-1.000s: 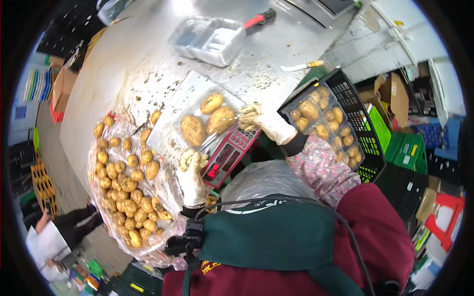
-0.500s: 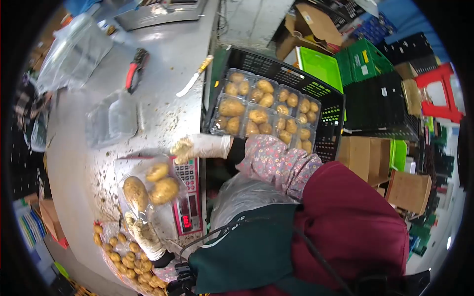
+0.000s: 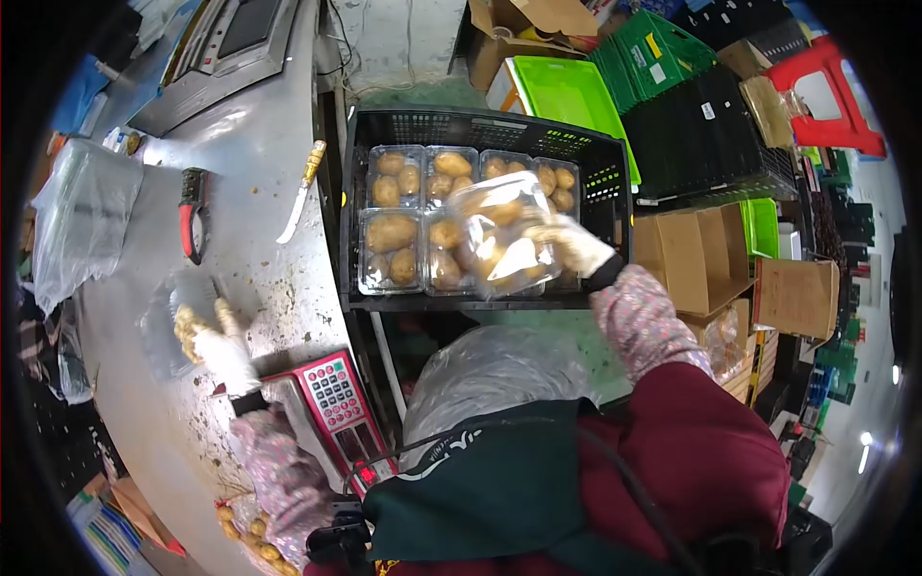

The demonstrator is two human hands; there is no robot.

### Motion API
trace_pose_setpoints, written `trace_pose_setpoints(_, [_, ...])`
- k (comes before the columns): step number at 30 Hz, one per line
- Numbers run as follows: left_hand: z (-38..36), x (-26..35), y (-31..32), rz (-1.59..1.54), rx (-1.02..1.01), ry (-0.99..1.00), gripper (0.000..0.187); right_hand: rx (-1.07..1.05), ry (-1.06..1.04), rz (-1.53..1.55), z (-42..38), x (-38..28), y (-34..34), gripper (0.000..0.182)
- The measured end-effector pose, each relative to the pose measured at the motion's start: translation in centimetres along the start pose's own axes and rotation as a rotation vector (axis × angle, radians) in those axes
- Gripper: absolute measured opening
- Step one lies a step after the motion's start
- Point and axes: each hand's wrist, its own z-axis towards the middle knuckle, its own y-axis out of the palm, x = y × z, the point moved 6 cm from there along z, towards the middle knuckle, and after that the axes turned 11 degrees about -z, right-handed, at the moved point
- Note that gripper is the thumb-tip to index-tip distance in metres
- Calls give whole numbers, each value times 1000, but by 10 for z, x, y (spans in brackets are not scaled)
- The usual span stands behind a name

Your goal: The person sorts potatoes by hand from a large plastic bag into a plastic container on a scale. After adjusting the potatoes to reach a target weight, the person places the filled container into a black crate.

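The head view shows the gloved left hand [image 3: 215, 344] at the near side of a clear tray [image 3: 159, 334] on the metal table [image 3: 259, 288], its thumb and fingers spread well apart; motion blur hides whether they grip the tray. Farther right, the gloved right hand [image 3: 570, 242] has its fingers bent against the right side of a potato pack [image 3: 495, 252], holding it above the black crate [image 3: 461, 303]. Half a second ago that pack lay on the red scale [image 3: 338, 396], with the left hand at its edge; now it is over the crate, and the left hand has moved to the tray. The pack is tilted and slightly blurred, its clear plastic streaked with white glare over yellow-brown potatoes, partly covering the filled packs [image 3: 392, 252] below.
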Motion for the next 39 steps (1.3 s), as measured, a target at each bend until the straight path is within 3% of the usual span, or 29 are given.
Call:
trace_pose_setpoints(3, [7,-74,33,42,-48,-208,50,355,3,25,-21,57,-95,35])
trace_pose_setpoints(5, [9,-105,41,0,-19,-134,41,391,107,-40,-34,90,-129,32])
trace_pose_setpoints(7, [4,-143,54,-301,-88,-375,33,369,224,135,-47,123,-140,29])
trace_pose_setpoints(8, [5,-147,54,-318,-62,-386,28,395,289,211,-51,151,-147,27])
trace_pose_setpoints(10, [8,-170,65,-307,-91,-374,28,239,287,321,-53,186,-147,24])
trace_pose_setpoints(11, [11,-186,61,-299,-126,-361,27,298,308,298,-58,176,-136,24])
trace_pose_setpoints(12, [12,-176,45,-254,-92,-364,25,197,473,134,-57,221,-165,26])
trace_pose_setpoints(13, [13,-153,32,-204,-58,-369,23,336,518,-81,-63,189,-142,25])
trace_pose_setpoints(15, [15,-129,8,-2,64,-316,23,300,715,-570,-49,202,-168,34])
trace_pose_setpoints(17, [8,-114,-19,-312,191,-222,26,443,554,-1094,-30,160,-180,48])
trace_pose_setpoints(19, [-6,-111,-42,-131,235,-74,22,728,175,-1401,-12,96,-163,59])
trace_pose_setpoints(21, [-33,-89,-72,105,238,-57,23,662,140,-1271,26,63,-158,58])
trace_pose_setpoints(23, [-77,-53,-103,342,258,49,24,614,-31,-979,63,32,-130,53])
trace_pose_setpoints(25, [-113,-39,-131,104,294,-52,19,557,-210,-1020,98,-7,-80,52])
trace_pose_setpoints(27, [-142,-39,-156,-259,467,-198,16,381,-362,-826,145,-27,-30,48])
trace_pose_setpoints(28, [-150,-41,-166,-363,571,-317,15,334,-444,-952,162,-43,3,41])
trace_pose_setpoints(29, [-160,-46,-175,-474,681,-428,14,243,-503,-860,159,-66,64,37])
trace_pose_setpoints(31, [-180,-46,-201,-447,765,-364,16,3,-640,-768,159,-90,172,36])
trace_pose_setpoints(33, [-198,-24,-215,-239,482,-205,19,-212,-763,-691,143,-105,273,34])
trace_pose_setpoints(35, [-245,-17,-209,-94,343,-220,24,-208,-974,-1060,104,-123,355,29])
trace_pose_setpoints(36, [-269,-10,-198,71,246,-219,28,-285,-1069,-1027,84,-129,395,29])
trace_pose_setpoints(39, [-314,-6,-155,-98,-110,-326,36,-459,-1266,-1002,43,-132,488,28])
